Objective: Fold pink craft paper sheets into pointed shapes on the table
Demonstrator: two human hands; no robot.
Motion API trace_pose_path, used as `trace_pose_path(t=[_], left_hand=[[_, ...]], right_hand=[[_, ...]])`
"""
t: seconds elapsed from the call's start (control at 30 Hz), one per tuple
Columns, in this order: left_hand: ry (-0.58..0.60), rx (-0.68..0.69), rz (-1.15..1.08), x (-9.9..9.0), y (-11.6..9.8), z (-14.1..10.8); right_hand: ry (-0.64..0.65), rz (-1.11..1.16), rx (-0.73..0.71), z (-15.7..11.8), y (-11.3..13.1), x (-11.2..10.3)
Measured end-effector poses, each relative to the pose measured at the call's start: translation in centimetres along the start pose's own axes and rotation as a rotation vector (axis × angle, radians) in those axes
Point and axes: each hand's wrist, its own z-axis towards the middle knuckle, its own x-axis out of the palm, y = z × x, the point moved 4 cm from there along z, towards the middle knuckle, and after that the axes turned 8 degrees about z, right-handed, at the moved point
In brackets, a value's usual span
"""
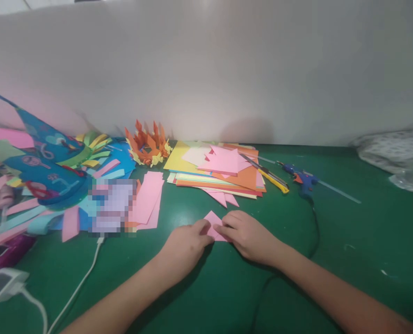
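A small piece of pink paper (211, 218) lies on the green tabletop, its pointed tip facing away from me. My left hand (187, 246) pinches its left side between thumb and fingers. On the right side, my right hand (244, 234) presses its closed fingers onto the same paper. Both hands cover much of the sheet, so its folds are partly hidden. Just beyond the hands are pink paper triangles (218, 197) under a stack of coloured paper (220, 183).
A yellow utility knife (272, 178) rests against the stack, with a blue glue gun (303, 178) and its cord to the right. An orange paper crown (149, 146), pink strips (149, 199) and blue cone hats (56, 171) are on the left. A white cable (84, 280) crosses the front left.
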Motion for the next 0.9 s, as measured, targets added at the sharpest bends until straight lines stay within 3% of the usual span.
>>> trace_pose_path(t=[0.43, 0.7, 0.9], left_hand=[[0.044, -0.010, 0.011, -0.5, -0.3, -0.2], [-0.109, 0.078, -0.165, -0.7, 0.3, 0.0], [-0.179, 0.009, -0.319, -0.4, 1.6, 0.7]], right_hand=[[-0.163, 0.080, 0.083, -1.2, -1.0, -0.7], [-0.171, 0.108, 0.062, -1.1, -0.3, -1.4], [-0.034, 0.150, -0.013, -0.5, 1.0, -0.6]])
